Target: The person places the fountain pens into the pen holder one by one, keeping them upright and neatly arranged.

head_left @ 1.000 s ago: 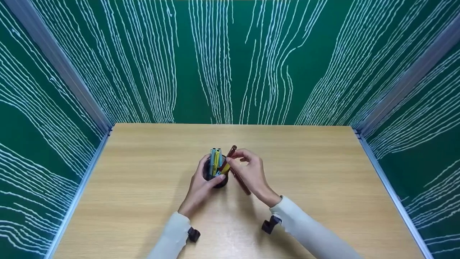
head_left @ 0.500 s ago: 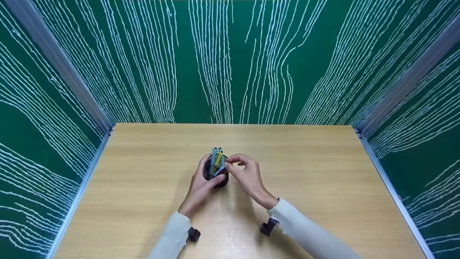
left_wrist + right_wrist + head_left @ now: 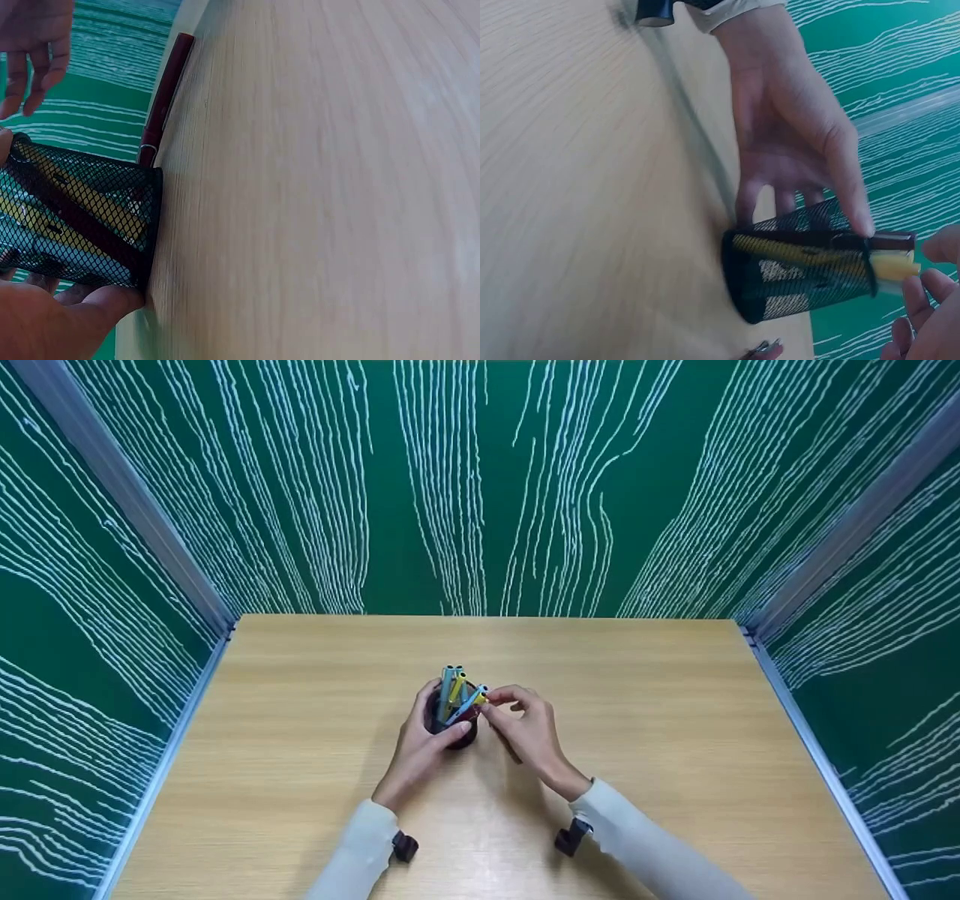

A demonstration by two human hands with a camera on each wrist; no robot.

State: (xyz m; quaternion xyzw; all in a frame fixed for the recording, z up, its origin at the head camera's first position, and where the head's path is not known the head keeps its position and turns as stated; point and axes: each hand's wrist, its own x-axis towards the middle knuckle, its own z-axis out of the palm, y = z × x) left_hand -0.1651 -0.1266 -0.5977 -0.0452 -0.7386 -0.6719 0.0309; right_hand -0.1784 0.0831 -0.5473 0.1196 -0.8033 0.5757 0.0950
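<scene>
A black mesh pen cup (image 3: pixel 465 740) stands on the table, and my left hand (image 3: pixel 418 746) grips it around its side. Light blue pens (image 3: pixel 445 690) and yellow pens (image 3: pixel 455 690) rise from its mouth. One dark red pen (image 3: pixel 892 240) sits inside against the mesh, its end at the rim in the right wrist view. Just right of the rim is my right hand (image 3: pixel 534 735); its fingers are loosely bent and apart, with nothing seen between them. Another dark red pen (image 3: pixel 166 101) lies on the table beside the cup, mostly hidden under the right hand in the head view.
The wooden table (image 3: pixel 315 675) is bounded by green walls (image 3: pixel 645 495) with wavy white lines. Metal rails (image 3: pixel 817 757) run along its sides. Each wrist wears a small black camera (image 3: pixel 405 849).
A second ago my right hand held a dark red pen over the cup; that pen is now down inside. The hand has let go and shifted slightly right. Some pens lean right.
</scene>
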